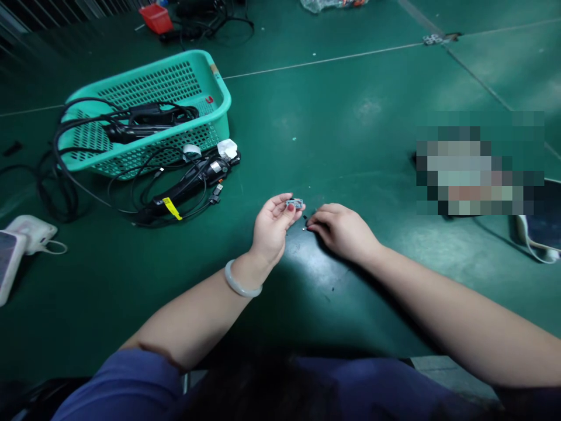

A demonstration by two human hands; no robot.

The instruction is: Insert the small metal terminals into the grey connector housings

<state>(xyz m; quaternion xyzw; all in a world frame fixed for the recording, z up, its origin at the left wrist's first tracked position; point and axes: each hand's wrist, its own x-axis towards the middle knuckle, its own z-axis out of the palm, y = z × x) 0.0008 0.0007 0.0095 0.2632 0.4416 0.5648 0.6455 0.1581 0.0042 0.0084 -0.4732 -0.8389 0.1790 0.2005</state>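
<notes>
Between the thumb and fingers of my left hand [270, 228] is a small pale-blue part [295, 203] with dark and reddish details, too small to name exactly. A pale bangle [239, 283] circles that wrist. Just to the right, my right hand [344, 231] has its fingertips pinched together low at the table top. Tiny dark bits [305, 218] lie by those fingertips. Whether a piece is between them is too small to see. The hands are close together but apart.
A green mesh basket [221, 126] at the left holds black corded devices [144, 123]. In front of it lies another black device [188, 184] with cables and a yellow tag. White gadgets [37, 231] sit far left, a red bin [156, 19] at the back. The right has a pixelated patch.
</notes>
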